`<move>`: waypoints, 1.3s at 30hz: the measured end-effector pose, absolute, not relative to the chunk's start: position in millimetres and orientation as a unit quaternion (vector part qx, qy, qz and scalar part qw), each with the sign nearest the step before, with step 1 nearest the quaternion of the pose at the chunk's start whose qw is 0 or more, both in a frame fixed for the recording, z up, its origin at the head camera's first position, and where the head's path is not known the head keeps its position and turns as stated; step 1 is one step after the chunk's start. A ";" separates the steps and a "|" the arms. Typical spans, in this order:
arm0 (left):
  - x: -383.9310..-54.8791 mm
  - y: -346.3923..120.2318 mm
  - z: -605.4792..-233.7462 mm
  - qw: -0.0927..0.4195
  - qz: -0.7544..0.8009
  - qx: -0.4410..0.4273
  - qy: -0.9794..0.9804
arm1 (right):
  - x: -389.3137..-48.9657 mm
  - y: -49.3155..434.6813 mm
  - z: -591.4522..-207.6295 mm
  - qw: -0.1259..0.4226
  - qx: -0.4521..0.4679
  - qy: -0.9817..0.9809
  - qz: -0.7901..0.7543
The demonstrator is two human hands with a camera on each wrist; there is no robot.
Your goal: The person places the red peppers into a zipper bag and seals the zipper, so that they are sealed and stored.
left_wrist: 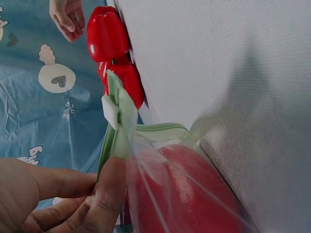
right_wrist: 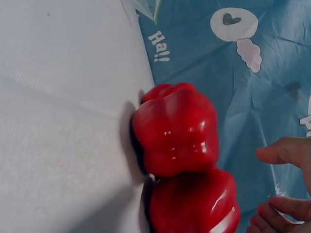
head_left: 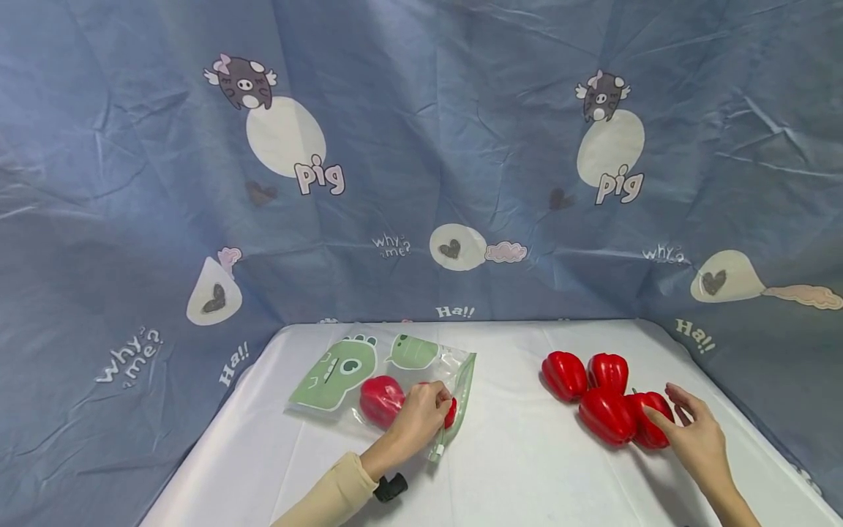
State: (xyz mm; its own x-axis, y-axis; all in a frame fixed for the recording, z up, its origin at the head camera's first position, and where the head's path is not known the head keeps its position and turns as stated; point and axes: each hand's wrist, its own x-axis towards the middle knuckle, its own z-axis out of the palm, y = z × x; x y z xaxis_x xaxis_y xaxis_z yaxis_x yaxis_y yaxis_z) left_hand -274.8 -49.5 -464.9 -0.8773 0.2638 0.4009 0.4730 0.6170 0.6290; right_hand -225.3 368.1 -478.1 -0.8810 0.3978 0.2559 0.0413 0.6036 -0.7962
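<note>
My left hand (head_left: 416,419) pinches the green edge of a clear zip bag (head_left: 339,373) printed with green cartoon figures. The left wrist view shows its thumb and fingers gripping that edge near a white slider (left_wrist: 111,111). Inside the bag lies a red bell pepper (head_left: 380,401), with more red (head_left: 451,414) showing near the mouth, partly behind the hand. My right hand (head_left: 701,438) is beside the rightmost red bell pepper (head_left: 652,421), fingers spread. In the right wrist view its thumb (right_wrist: 279,151) stands apart from the peppers.
Several red bell peppers (head_left: 607,416) sit grouped on the right of the white-covered table (head_left: 514,454). A black object (head_left: 391,487) shows under the left wrist. A blue printed curtain (head_left: 408,183) hangs behind and at both sides.
</note>
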 end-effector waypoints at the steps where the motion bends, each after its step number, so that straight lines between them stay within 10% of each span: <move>1: -274.9 -49.5 -465.0 0.137 -0.384 -0.208 -0.889 | -225.2 369.3 -479.4 0.211 -0.124 -0.872 0.425; 20: -275.2 -49.0 -463.8 0.150 -0.373 -0.210 -0.891 | -229.2 375.6 -499.3 0.062 -0.181 -0.893 0.408; 39: -273.5 -49.0 -464.3 0.151 -0.373 -0.211 -0.891 | -230.8 379.4 -506.0 0.046 -0.203 -0.895 0.394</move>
